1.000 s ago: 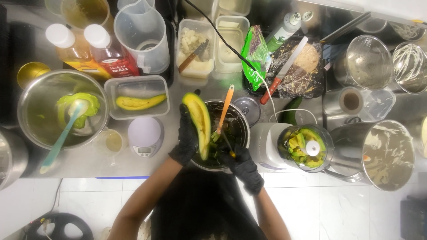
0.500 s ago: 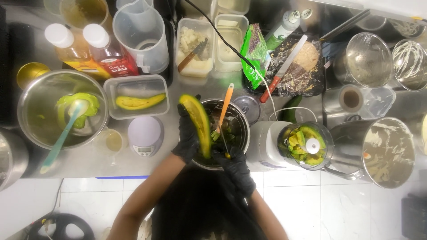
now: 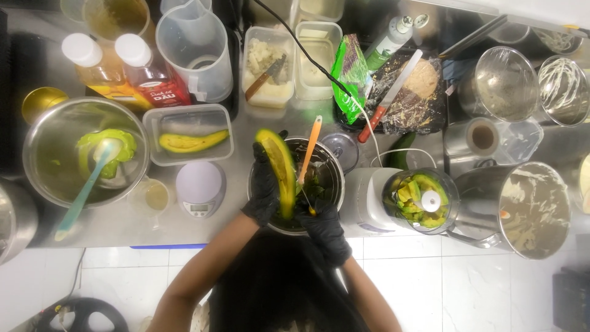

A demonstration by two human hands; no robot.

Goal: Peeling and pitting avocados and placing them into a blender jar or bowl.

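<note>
Over the dark bowl (image 3: pixel 329 184), the gloved right hand (image 3: pixel 326 226) pinches a small utensil at its near rim. The left hand (image 3: pixel 264 190) clasps a long avocado half (image 3: pixel 279 167). Beyond the bowl lies an orange-handled spatula (image 3: pixel 309 147).

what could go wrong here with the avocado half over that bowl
The left hand holds the avocado half upright over the dark bowl, which sits near the counter's front edge; scooped flesh might miss it and drop to the floor. The orange-handled tool leans loosely in the bowl close to the right hand and may get knocked out. A cable crosses the crowded counter and might snag.
</note>
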